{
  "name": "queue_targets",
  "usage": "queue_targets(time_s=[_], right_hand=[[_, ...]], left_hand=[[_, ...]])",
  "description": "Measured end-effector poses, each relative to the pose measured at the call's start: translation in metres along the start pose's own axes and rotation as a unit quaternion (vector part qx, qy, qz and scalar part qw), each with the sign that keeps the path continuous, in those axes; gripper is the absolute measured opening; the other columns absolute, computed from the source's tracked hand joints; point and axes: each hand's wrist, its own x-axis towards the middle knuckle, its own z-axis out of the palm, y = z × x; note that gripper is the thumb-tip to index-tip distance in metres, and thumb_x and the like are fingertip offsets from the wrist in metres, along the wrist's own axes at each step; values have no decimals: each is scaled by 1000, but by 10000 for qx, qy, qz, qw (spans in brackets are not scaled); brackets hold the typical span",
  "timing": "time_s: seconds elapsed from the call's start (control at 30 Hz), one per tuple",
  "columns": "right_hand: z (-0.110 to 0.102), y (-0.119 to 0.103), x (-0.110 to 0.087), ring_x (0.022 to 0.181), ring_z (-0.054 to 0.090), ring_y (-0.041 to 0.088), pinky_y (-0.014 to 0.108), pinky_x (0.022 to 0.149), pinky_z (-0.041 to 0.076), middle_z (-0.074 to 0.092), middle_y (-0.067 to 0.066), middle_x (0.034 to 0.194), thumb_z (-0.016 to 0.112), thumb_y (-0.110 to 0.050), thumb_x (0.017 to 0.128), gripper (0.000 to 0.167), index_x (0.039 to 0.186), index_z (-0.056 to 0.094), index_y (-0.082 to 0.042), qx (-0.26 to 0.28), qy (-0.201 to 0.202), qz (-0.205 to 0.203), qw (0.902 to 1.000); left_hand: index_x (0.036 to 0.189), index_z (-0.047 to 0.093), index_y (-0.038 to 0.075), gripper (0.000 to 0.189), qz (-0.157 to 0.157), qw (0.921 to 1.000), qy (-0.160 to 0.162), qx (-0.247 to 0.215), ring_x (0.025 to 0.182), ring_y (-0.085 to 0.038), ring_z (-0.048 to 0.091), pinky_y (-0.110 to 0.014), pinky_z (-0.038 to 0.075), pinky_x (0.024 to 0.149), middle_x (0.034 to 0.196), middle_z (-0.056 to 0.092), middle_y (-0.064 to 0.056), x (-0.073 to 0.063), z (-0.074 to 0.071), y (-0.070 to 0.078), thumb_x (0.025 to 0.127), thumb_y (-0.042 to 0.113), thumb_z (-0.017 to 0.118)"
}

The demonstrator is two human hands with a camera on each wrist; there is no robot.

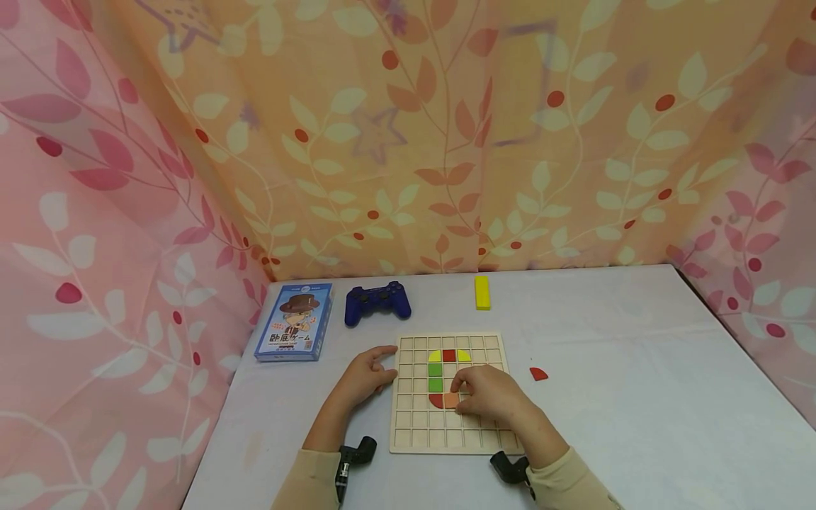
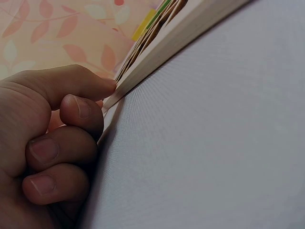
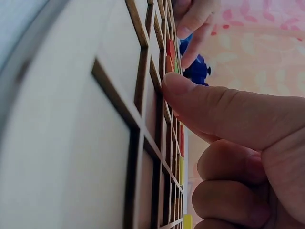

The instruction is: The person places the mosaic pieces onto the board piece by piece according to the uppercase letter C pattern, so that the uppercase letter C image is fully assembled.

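Note:
A wooden grid board [image 1: 414, 440] lies on the table. At its left edge, the left hand [image 1: 362, 379] touches the frame with index fingertip and thumb apart; in the left wrist view its other fingers are curled under. Over the board's middle, the right hand [image 1: 494, 393] pinches an orange square tile [image 1: 450, 401] at its right side, low at a grid cell. Beside that tile sits a red quarter-round tile [image 1: 435, 401]. Two green squares [image 1: 435, 377] run above it. A yellow quarter-round [image 1: 435, 356], a red square [image 1: 449, 355] and another yellow quarter-round [image 1: 464, 356] form the upper row.
A loose red quarter-round piece [image 1: 538, 374] lies right of the board. Behind the board are a blue game controller [image 1: 378, 303] and a yellow block [image 1: 482, 293]. A blue boxed game [image 1: 295, 322] lies at the back left. Patterned curtains [image 1: 357, 177] surround the white table [image 1: 612, 340].

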Motion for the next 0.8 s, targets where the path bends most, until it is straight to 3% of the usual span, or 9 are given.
queue_targets(time_s=[0.53,0.8], right_hand=[[-8,-6,-3,79,56,16,41,73,48,69,-5,93,89,-17,75,25,96,75,-20,-108,-18,133,9999],[-26,-18,-10,58,45,14,29,54,31,49,-4,63,87,-21,80,27,104,76,-18,-19,165,235,9996]], left_hand=[[143,61,14,54,-54,10000,4,-8,45,-11,42,-24,34,44,54,51,1,0,1,1,91,15,77],[142,61,13,54,28,10000,10,-63,45,-12,43,-25,34,45,54,51,2,-1,0,0,91,14,77]])
